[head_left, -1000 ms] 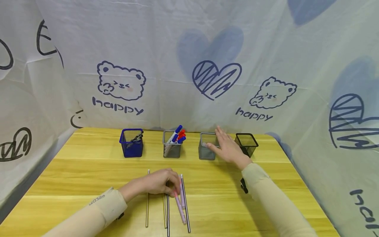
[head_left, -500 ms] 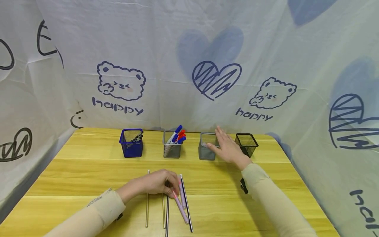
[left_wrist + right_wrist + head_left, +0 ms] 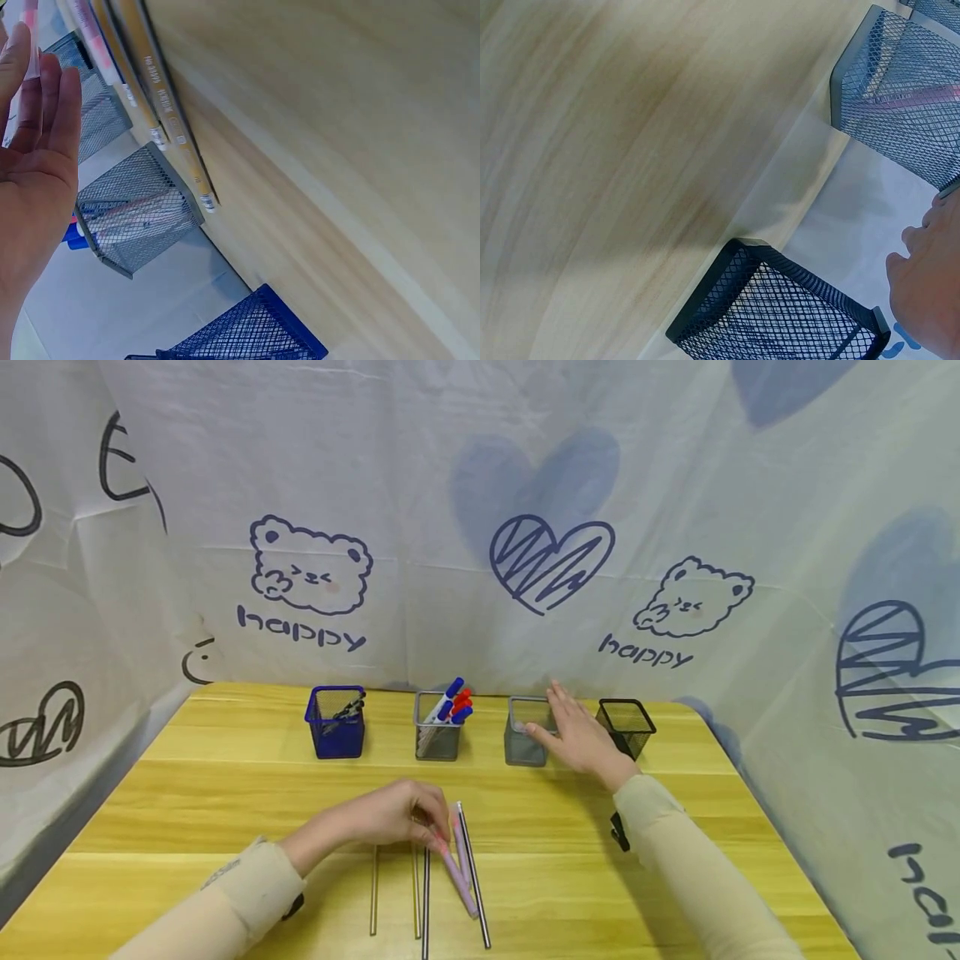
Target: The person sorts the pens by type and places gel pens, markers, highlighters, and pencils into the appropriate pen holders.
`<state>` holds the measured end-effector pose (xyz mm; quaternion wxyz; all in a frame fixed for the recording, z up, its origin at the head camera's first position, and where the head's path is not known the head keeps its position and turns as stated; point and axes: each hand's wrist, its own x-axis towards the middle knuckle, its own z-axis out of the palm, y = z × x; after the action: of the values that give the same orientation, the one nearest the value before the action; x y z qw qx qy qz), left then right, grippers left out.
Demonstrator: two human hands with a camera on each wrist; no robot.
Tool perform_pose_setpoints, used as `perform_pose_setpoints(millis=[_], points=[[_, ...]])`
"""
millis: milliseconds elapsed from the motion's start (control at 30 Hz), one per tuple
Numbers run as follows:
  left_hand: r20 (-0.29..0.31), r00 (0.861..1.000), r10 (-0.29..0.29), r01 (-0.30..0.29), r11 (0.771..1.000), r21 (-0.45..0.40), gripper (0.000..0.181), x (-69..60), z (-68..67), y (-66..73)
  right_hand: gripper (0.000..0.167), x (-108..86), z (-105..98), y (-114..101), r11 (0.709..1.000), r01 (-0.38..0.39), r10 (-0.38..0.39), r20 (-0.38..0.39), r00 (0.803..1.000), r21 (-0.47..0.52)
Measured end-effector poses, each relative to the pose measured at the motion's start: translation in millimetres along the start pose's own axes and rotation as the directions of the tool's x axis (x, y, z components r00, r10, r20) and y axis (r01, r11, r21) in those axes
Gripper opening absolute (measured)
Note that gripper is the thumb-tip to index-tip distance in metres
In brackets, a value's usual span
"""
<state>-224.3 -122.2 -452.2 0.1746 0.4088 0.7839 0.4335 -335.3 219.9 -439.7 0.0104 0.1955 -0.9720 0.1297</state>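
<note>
My left hand (image 3: pixel 393 814) pinches the pink end of a lilac pen (image 3: pixel 461 887), whose other end slants down toward the table. In the left wrist view that hand (image 3: pixel 37 172) has the pen (image 3: pixel 31 45) between thumb and fingers. A second lilac pen (image 3: pixel 462 852) lies just right of it, beside a dark pencil (image 3: pixel 476 885). My right hand (image 3: pixel 581 739), fingers straight, touches the rim of a grey mesh holder (image 3: pixel 527 747); in the right wrist view a pinkish item (image 3: pixel 919 97) shows inside this holder (image 3: pixel 862 82).
Gold pencils (image 3: pixel 374 893) and another dark pencil (image 3: pixel 426 902) lie left of the pens. Along the table's back stand a blue holder (image 3: pixel 337 739) with black pens, a grey holder (image 3: pixel 438 743) with blue and red markers, and a black holder (image 3: pixel 636 739). A printed cloth hangs behind.
My left hand has risen slightly away from the table and shifted a little left, with the held pen shifting too. The nearby dark pencil's lower end has swung right. My right hand stays at the grey holder.
</note>
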Motion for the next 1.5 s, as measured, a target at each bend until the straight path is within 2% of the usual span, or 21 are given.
perform_pose_setpoints(millis=[233,433,567,800,900,1067,1167,1333,1500], points=[[-0.034,0.998,-0.049,0.044,0.989,-0.138,0.018,-2.3,-2.3,4.8,0.104,0.2,0.3,1.2,1.000,0.000,0.000,-0.003,1.000,0.002],[-0.072,0.995,-0.069,0.050,0.972,-0.230,0.021,-4.7,-4.5,9.7,0.104,0.3,0.6,1.7,1.000,0.002,-0.002,-0.006,1.000,-0.001],[-0.099,0.993,-0.059,0.031,0.966,-0.258,0.021,-4.2,-5.3,13.3,0.103,-0.8,0.6,1.8,1.000,0.002,-0.003,-0.008,1.000,-0.010],[-0.184,0.982,-0.033,-0.012,0.971,-0.239,0.017,-0.2,-6.6,23.9,0.104,-0.8,1.6,1.5,1.000,0.001,-0.001,-0.010,1.000,-0.005],[-0.238,0.971,-0.022,-0.031,0.976,-0.215,0.016,3.1,-7.5,29.5,0.105,-0.2,1.3,0.6,1.000,0.000,0.000,-0.014,1.000,0.008],[-0.329,0.944,0.014,-0.074,0.983,-0.170,0.014,12.2,-10.0,37.1,0.105,0.1,0.1,-0.4,1.000,-0.005,0.005,-0.014,1.000,0.007],[-0.366,0.930,0.026,-0.101,0.977,-0.188,0.015,18.4,-11.9,41.2,0.105,0.5,0.3,-0.5,1.000,-0.007,0.008,-0.014,1.000,0.007],[-0.417,0.909,-0.005,-0.103,0.966,-0.237,0.017,28.2,-12.7,47.6,0.106,0.2,1.1,-1.0,1.000,-0.011,0.011,-0.019,1.000,0.006],[-0.487,0.872,-0.049,-0.086,0.964,-0.252,0.019,39.1,-11.3,52.7,0.106,0.1,1.5,-1.1,1.000,-0.009,0.009,-0.022,1.000,-0.003]])
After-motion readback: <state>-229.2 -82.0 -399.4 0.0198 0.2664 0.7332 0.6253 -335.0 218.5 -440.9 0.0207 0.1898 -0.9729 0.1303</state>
